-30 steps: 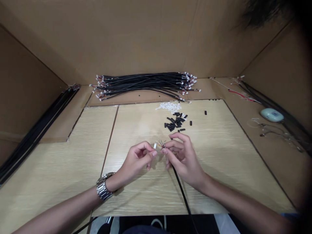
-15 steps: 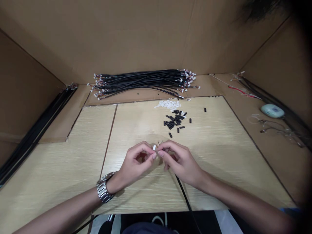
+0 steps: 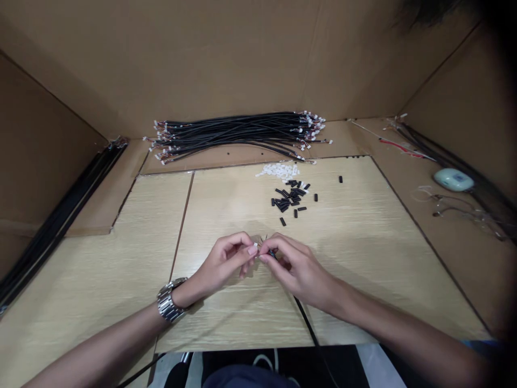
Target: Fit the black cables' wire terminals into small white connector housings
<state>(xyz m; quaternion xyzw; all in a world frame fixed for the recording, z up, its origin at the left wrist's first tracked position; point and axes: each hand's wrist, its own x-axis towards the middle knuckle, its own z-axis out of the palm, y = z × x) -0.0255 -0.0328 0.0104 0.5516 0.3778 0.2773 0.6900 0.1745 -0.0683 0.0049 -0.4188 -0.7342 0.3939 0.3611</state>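
My left hand (image 3: 231,258) pinches a small white connector housing (image 3: 256,245) between thumb and forefinger, with most of it covered by the fingertips. Right beside it, my right hand (image 3: 291,263) is closed on the thin wires at the end of a black cable (image 3: 307,320). Several loose wire ends (image 3: 263,238) stick up between the two hands. The cable runs down from under my right hand and over the table's front edge. Whether a wire sits inside the housing is too small to tell.
Beyond my hands lie a pile of black sleeves (image 3: 288,198) and a heap of white housings (image 3: 280,171). Bundled cables with white connectors (image 3: 238,132) rest along the back cardboard wall. More black cables (image 3: 60,221) lie at left; a pale green mouse-like object (image 3: 453,179) and glasses (image 3: 464,207) at right.
The white housing has turned and sunk lower between my left fingertips, so less of it shows. My left thumb has moved up over it. My right hand has stayed nearly in place.
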